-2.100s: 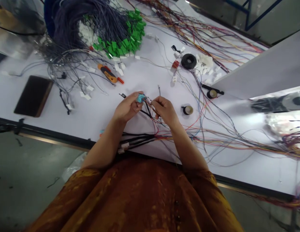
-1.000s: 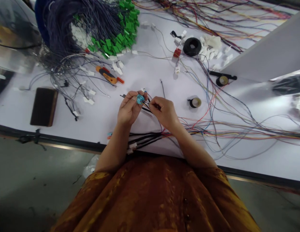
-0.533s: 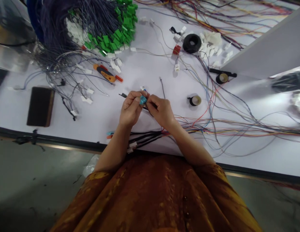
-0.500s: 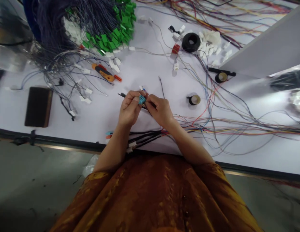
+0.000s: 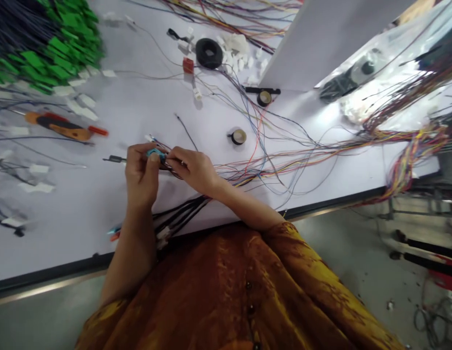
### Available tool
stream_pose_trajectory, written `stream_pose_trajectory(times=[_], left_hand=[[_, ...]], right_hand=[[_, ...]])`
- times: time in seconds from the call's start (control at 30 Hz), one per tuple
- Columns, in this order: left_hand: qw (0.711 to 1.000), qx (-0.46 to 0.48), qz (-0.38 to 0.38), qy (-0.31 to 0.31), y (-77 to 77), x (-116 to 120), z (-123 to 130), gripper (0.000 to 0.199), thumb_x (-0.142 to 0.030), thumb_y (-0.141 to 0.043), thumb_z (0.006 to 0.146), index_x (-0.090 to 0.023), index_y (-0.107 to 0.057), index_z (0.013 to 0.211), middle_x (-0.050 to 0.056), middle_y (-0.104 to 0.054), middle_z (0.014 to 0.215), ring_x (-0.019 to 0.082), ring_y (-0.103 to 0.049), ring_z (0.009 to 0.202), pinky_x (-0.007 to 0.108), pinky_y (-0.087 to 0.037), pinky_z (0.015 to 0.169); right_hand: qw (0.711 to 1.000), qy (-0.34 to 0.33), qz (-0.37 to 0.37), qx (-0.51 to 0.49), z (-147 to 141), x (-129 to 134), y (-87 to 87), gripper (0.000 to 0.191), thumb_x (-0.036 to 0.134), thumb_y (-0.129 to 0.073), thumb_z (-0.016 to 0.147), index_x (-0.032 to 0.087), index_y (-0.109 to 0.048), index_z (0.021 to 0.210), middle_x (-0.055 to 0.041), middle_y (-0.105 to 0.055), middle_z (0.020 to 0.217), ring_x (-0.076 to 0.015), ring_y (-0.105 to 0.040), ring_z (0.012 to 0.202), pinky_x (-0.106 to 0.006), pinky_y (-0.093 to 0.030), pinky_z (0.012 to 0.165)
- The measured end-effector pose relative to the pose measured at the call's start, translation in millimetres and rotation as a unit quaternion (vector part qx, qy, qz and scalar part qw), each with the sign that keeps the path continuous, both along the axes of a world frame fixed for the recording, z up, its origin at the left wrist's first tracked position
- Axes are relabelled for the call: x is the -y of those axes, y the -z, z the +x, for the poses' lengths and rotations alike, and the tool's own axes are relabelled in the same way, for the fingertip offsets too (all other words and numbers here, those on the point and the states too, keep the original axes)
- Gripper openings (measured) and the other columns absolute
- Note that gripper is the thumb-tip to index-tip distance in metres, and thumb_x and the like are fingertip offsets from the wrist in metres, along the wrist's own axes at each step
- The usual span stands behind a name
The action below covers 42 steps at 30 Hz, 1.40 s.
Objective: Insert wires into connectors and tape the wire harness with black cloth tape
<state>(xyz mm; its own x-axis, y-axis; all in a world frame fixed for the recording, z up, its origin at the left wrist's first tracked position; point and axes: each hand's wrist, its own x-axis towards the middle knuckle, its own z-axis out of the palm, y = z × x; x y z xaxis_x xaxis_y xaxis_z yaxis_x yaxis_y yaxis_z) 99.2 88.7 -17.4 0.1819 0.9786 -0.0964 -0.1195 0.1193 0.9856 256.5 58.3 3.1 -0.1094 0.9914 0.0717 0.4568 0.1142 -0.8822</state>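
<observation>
Blue connector [image 5: 155,154]: my left hand [image 5: 141,179] clamps it, my right hand [image 5: 196,170] pinches its wires [image 5: 171,171]; white tabletop [image 5: 76,204], grey floor [image 5: 339,243].

Turquoise connector [image 5: 155,154], red block [image 5: 188,65], green plugs [image 5: 67,43]

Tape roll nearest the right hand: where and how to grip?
Probably pinch the tape roll across its outer rim from above: its tan core faces the camera. Keep off the left edge, where a black end juts out.
</observation>
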Motion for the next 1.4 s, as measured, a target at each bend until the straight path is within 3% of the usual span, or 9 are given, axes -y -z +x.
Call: stream_pose_trajectory(times=[0.13,0.27,0.4,0.5,0.6,0.73,0.93,1.13,1.4], left_hand=[[0.98,-0.078,0.145,-0.115,16.7,-9.3,-4.1,0.016,-0.037,-0.065,0.095,-0.024,-0.061,0.103,-0.001,-0.066,0.094,0.014,-0.061,0.074,0.031,-0.049,0.072],[0.95,-0.203,0.197,-0.133,27.7,-15.0,-11.4,0.008,-0.025,-0.061,0.093,-0.025,-0.065,0.1,0.001,-0.064,0.095,0.02,-0.062,0.087,0.041,-0.05,0.09],[0.899,-0.339,0.261,-0.093,13.4,-13.4,-20.3,0.039,-0.019,-0.069,0.077,-0.022,-0.064,0.116,0.009,-0.062,0.125,0.035,-0.053,0.126,0.056,-0.037,0.115],[0.889,-0.35,0.291,-0.054,-20.1,-6.8,-9.8,0.053,-0.018,-0.073,0.072,-0.022,-0.064,0.124,0.009,-0.06,0.136,0.035,-0.046,0.137,0.053,-0.03,0.121],[0.934,-0.277,0.217,0.065,-51.8,1.1,29.9,0.028,-0.025,-0.069,0.083,-0.021,-0.072,0.111,0.006,-0.072,0.111,0.023,-0.065,0.102,0.04,-0.05,0.1],[0.922,-0.22,0.168,0.27,-53.2,5.4,113.3,0.015,-0.02,-0.063,0.086,-0.017,-0.073,0.096,0.006,-0.075,0.096,0.02,-0.069,0.09,0.035,-0.054,0.088],[0.909,-0.191,0.185,0.322,-23.8,14.2,216.2,0.016,-0.009,-0.058,0.082,-0.016,-0.07,0.091,0.005,-0.074,0.092,0.016,-0.067,0.085,0.031,-0.054,0.084],[0.923,-0.155,-0.018,0.352,-21.8,27.3,273.5,0.027,-0.005,-0.065,0.082,-0.015,-0.059,0.107,0.006,-0.071,0.101,0.007,-0.059,0.058,0.022,-0.043,0.052],[0.956,0.001,-0.068,0.284,-85.9,-17.3,278.0,0.024,-0.01,-0.045,0.104,-0.014,-0.059,0.085,-0.007,-0.05,0.056,0.002,-0.033,0.038,0.017,-0.018,0.038]], right_hand=[[0.989,0.139,0.055,-0.017,67.3,24.7,-11.2,0.015,0.034,-0.051,0.1,0.023,-0.061,0.097,-0.0061,-0.068,0.101,-0.0166,-0.06,0.085,-0.03,-0.05,0.077],[0.948,0.282,0.008,0.149,162.5,75.3,-16.0,0.014,0.026,-0.056,0.093,0.02,-0.062,0.082,-0.0035,-0.065,0.083,-0.016,-0.056,0.079,-0.031,-0.046,0.078],[0.908,0.296,-0.151,0.257,210.1,125.7,-4.1,0.011,0.023,-0.071,0.08,0.018,-0.064,0.072,-0.0038,-0.064,0.077,-0.0174,-0.055,0.077,-0.034,-0.043,0.079],[0.908,0.317,-0.176,0.21,213.7,143.2,7.8,0.003,0.018,-0.068,0.076,0.017,-0.066,0.074,-0.0021,-0.064,0.074,-0.0155,-0.056,0.072,-0.032,-0.043,0.073],[0.917,0.359,-0.167,0.048,214.6,144.8,14.2,0.006,0.022,-0.063,0.079,0.017,-0.065,0.077,0.003,-0.058,0.063,-0.0104,-0.05,0.053,-0.027,-0.04,0.056],[0.906,0.388,-0.132,-0.104,225.9,135.9,16.9,0.015,0.032,-0.065,0.078,0.017,-0.063,0.077,0.0043,-0.058,0.061,-0.0067,-0.051,0.043,-0.022,-0.038,0.043],[0.893,0.402,-0.075,-0.189,234.3,117.6,23.4,0.013,0.031,-0.064,0.078,0.019,-0.061,0.082,0.0012,-0.068,0.077,-0.0069,-0.064,0.054,-0.017,-0.046,0.046],[0.893,0.399,-0.046,-0.204,224.9,111.6,33.3,0.011,0.021,-0.058,0.078,0.022,-0.049,0.083,0.003,-0.066,0.077,-0.008,-0.068,0.06,-0.018,-0.048,0.05],[0.889,0.415,-0.011,-0.193,219.0,119.7,56.6,0.022,0.032,-0.054,0.081,0.027,-0.035,0.091,0.0077,-0.06,0.067,-0.0088,-0.06,0.051,-0.022,-0.048,0.049]])
